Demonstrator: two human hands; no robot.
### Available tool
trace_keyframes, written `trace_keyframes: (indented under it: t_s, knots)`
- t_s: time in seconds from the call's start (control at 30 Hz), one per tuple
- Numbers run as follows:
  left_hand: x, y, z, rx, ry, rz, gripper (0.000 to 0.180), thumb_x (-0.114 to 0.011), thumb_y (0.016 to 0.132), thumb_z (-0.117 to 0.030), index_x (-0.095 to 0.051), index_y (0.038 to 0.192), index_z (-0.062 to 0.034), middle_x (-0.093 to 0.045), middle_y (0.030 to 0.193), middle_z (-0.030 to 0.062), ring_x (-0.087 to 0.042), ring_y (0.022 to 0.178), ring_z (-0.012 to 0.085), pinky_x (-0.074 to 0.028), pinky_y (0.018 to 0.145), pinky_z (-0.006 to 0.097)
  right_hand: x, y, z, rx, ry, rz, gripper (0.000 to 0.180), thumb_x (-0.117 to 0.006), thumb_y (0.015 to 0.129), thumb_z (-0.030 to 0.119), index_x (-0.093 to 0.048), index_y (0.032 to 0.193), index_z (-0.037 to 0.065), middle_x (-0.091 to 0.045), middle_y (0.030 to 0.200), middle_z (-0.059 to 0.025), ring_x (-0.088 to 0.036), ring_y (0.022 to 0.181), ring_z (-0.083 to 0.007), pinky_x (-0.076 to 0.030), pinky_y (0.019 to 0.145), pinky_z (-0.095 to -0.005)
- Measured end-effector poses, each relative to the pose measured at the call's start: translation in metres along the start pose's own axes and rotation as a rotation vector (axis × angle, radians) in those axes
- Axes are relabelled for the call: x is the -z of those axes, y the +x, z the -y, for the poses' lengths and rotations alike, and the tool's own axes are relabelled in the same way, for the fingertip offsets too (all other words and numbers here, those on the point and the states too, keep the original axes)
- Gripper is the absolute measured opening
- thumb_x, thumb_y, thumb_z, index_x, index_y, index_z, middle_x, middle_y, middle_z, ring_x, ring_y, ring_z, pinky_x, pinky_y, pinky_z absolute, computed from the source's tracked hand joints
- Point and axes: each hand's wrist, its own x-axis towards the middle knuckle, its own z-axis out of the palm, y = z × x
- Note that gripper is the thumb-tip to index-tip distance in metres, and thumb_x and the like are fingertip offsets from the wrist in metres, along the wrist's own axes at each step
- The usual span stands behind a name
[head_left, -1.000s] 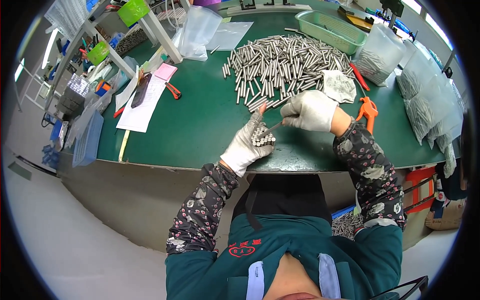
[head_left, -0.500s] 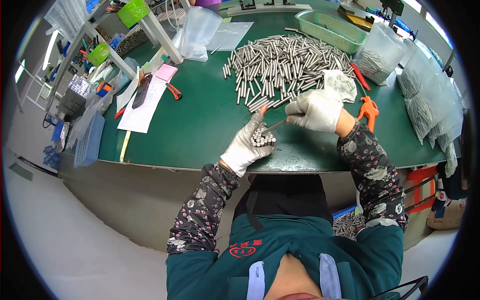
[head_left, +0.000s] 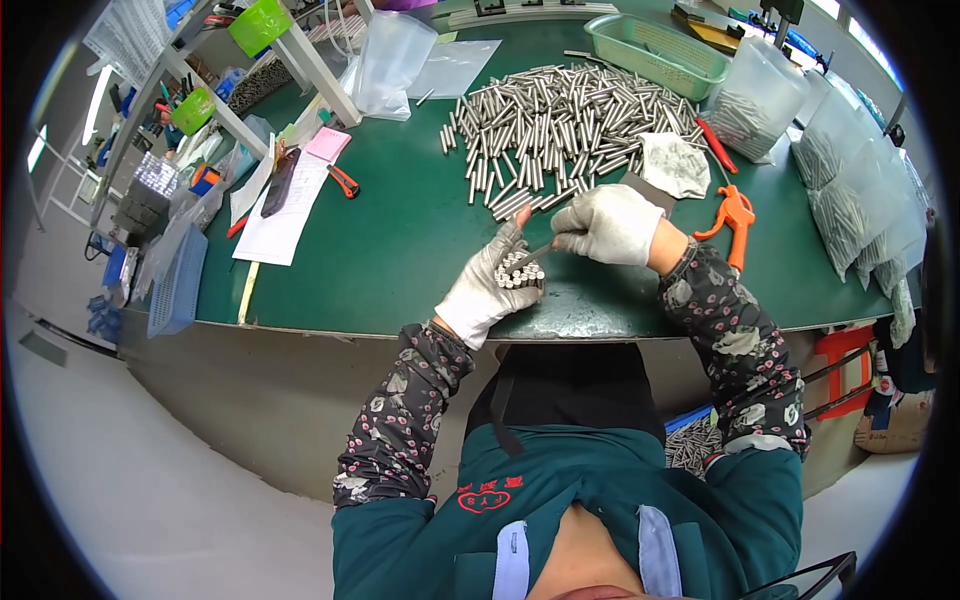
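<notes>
My left hand (head_left: 472,300), in a whitish work glove with a bare fingertip showing, is closed around a bundle of short metal pins (head_left: 520,275), their round ends facing me. My right hand (head_left: 612,225), also gloved, pinches a thin, dark, rod-like tool (head_left: 534,258). Its tip lies against the pin ends in the bundle; the rest is hidden in my fingers. Just beyond both hands spreads a large heap of loose steel pins (head_left: 560,120). A dark flat piece (head_left: 650,190) shows beside my right hand, partly under a crumpled white cloth (head_left: 676,166).
To the right lie an orange air blow gun (head_left: 737,222) and a red-handled tool (head_left: 716,146). Plastic bags of pins (head_left: 845,215) line the right edge. A green basket (head_left: 655,60) stands behind the heap. Papers (head_left: 285,220), a phone and a red cutter (head_left: 344,182) lie left.
My right hand has shifted slightly left, bringing the tool further across the pin ends. The dark flat piece by the cloth has come into sight. My left hand keeps its hold on the bundle.
</notes>
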Motion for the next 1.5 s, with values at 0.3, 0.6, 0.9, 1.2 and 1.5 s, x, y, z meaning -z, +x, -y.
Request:
trace_keyframes:
  t_s: [0.3, 0.6, 0.9, 1.2, 1.5]
  knots:
    - [0.004, -0.001, 0.006, 0.018, 0.023, -0.045, 0.096, -0.074, 0.057, 0.009, -0.028, 0.138, -0.0149, -0.049, 0.103, 0.0004, -0.051, 0.086, 0.0103, -0.042, 0.083, 0.024, -0.003, -0.01, 0.013, -0.315, 0.054, 0.041, 0.021, -0.061, 0.076, 0.029, -0.066, 0.085, 0.011, -0.062, 0.072, -0.0122, -0.06, 0.066, -0.0298, -0.047, 0.061, -0.0369]
    - [0.001, 0.0, 0.006, -0.069, 0.167, -0.069, 0.094, -0.072, 0.057, 0.008, -0.029, 0.137, -0.016, -0.044, 0.125, -0.0004, -0.045, 0.102, 0.0129, -0.035, 0.094, 0.026, -0.011, -0.025, -0.002, -0.507, -0.233, 0.012, 0.018, -0.055, 0.078, 0.02, -0.062, 0.091, 0.01, -0.063, 0.081, -0.0133, -0.06, 0.08, -0.0307, -0.046, 0.071, -0.0409]
    - [0.001, -0.002, 0.001, -0.049, 0.14, -0.052, 0.092, -0.071, 0.058, 0.009, -0.03, 0.137, -0.0161, -0.052, 0.101, -0.0013, -0.047, 0.092, 0.0092, -0.038, 0.088, 0.023, 0.022, -0.031, 0.014, -0.528, -0.459, -0.24, 0.044, -0.067, 0.066, 0.029, -0.057, 0.104, 0.008, -0.055, 0.104, -0.013, -0.051, 0.1, -0.0321, -0.037, 0.087, -0.0412]
    - [0.003, 0.006, 0.008, -0.095, 0.192, -0.047, 0.091, -0.071, 0.06, 0.008, -0.03, 0.137, -0.0163, -0.053, 0.092, -0.0011, -0.05, 0.079, 0.0077, -0.042, 0.078, 0.02, 0.021, -0.049, -0.027, -0.686, -0.407, -0.017, 0.059, -0.062, 0.066, 0.032, -0.05, 0.122, 0.015, -0.051, 0.116, -0.017, -0.05, 0.106, -0.0313, -0.04, 0.089, -0.0391]
    - [0.001, 0.008, 0.01, -0.086, 0.035, -0.003, 0.1, -0.07, 0.067, 0.004, -0.01, 0.142, -0.0252, -0.042, 0.123, -0.0002, -0.048, 0.088, 0.0091, -0.045, 0.079, 0.024, 0.012, -0.028, 0.046, -0.122, -0.292, -0.136, 0.039, -0.06, 0.064, 0.025, -0.064, 0.101, 0.014, -0.055, 0.096, -0.0143, -0.053, 0.087, -0.0282, -0.042, 0.076, -0.0383]
